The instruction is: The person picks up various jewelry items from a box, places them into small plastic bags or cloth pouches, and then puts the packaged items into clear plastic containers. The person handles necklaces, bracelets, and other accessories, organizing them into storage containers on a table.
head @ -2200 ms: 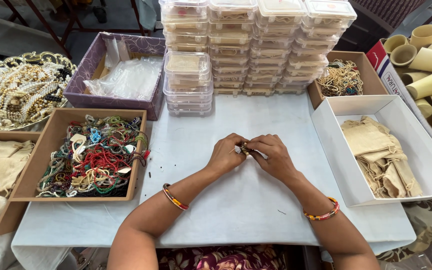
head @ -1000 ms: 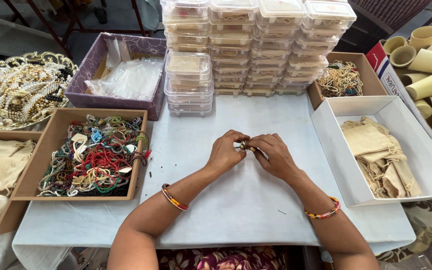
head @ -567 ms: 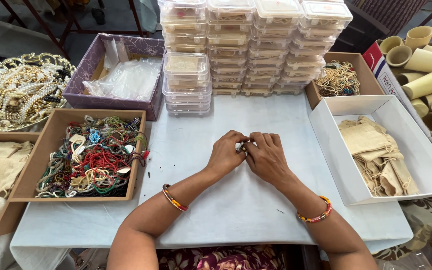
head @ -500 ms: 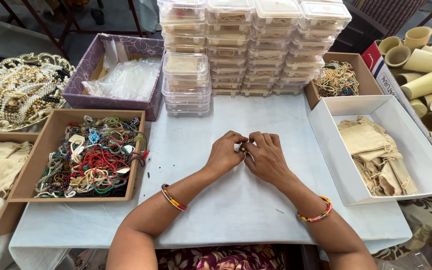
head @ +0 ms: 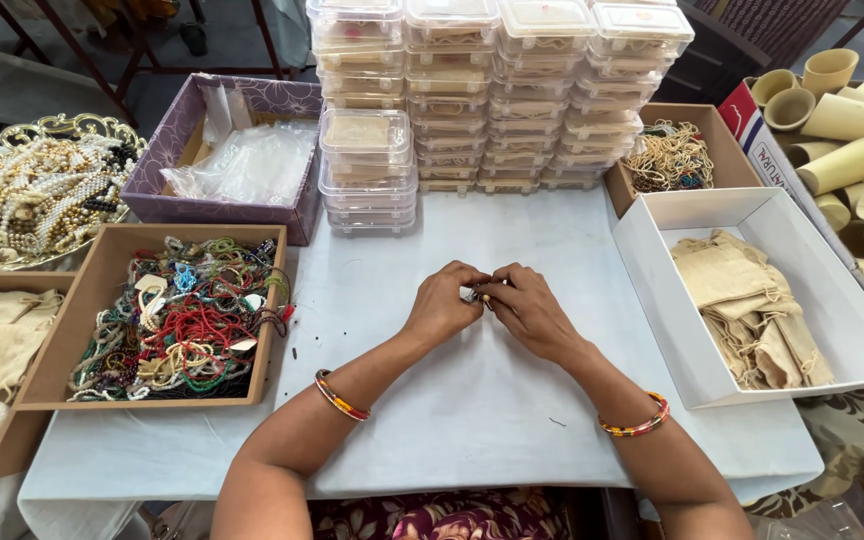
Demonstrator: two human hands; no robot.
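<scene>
A small dark trinket (head: pixel 479 295) (possibly a clasp, too tiny to tell) sits pinched above the desk (head: pixel 472 400) centre. Left hand (head: pixel 442 305) and right hand (head: pixel 530 312) meet, fingers closed on it; best kept low and steady.

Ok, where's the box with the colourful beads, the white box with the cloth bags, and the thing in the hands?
Bead box (head: pixel 64 345), head view, left cardboard wall.
White box (head: pixel 657 270), head view, left wall.
Small item (head: pixel 476 295), head view, between both hands' fingers; too small to identify.
</scene>
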